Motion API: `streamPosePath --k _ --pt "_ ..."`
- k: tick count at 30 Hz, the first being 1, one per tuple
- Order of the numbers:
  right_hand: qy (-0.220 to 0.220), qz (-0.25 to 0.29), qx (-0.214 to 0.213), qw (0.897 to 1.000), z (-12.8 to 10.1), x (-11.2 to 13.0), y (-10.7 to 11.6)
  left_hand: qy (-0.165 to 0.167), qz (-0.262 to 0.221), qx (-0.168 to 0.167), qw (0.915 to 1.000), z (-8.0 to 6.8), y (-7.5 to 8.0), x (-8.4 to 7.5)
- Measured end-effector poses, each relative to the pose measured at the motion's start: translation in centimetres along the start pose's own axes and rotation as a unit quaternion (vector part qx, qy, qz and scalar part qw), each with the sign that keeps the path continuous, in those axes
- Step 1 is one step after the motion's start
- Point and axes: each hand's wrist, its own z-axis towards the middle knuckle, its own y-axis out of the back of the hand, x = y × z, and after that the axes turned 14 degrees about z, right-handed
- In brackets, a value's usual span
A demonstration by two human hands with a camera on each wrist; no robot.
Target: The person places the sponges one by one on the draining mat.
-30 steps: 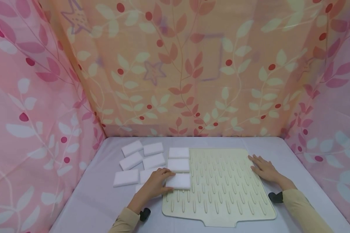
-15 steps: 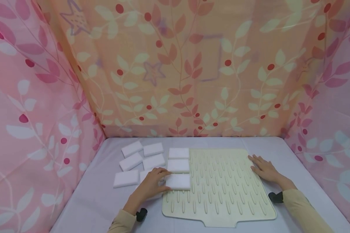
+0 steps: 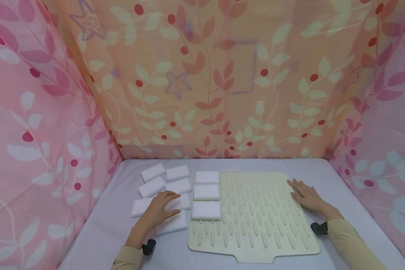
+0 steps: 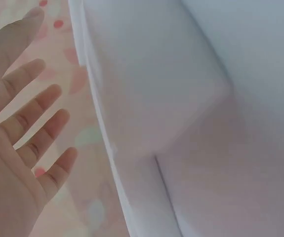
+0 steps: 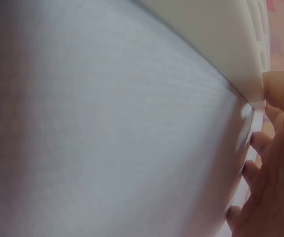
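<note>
My left hand, fingers spread and holding nothing, is over the loose white sponges left of a cream ridged drying mat. One loose sponge lies just below its thumb, and another is partly hidden behind its fingers. On the mat's left side three sponges form a column, the nearest being a white sponge. The left wrist view shows the left hand with its palm bare. My right hand rests with straight fingers at the mat's right edge; its fingertips show by the edge in the right wrist view.
Several more loose sponges, among them a far-left sponge, lie on the white-covered table. Floral cloth walls off the back and both sides. A tab juts from the mat's near edge.
My left hand has let go of the nearest sponge on the mat and moved left over the loose ones. That sponge stays in place. The right hand has not moved.
</note>
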Motion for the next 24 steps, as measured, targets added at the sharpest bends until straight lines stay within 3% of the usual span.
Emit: streamPosePath --k 5,15,24 --pt "-0.002 0.001 0.000 1.000 0.0 -0.1 0.0 0.018 0.008 -0.023 0.9995 -1.0 0.7 1.4" --pt "0.001 0.001 0.004 1.000 -0.1 -0.2 -0.1 0.096 0.015 -0.007 0.9952 -3.8 1.6 4.8" --pt "-0.002 0.003 0.007 1.000 0.0 -0.1 0.0 0.137 -0.003 -0.010 0.9905 -5.7 2.7 7.7"
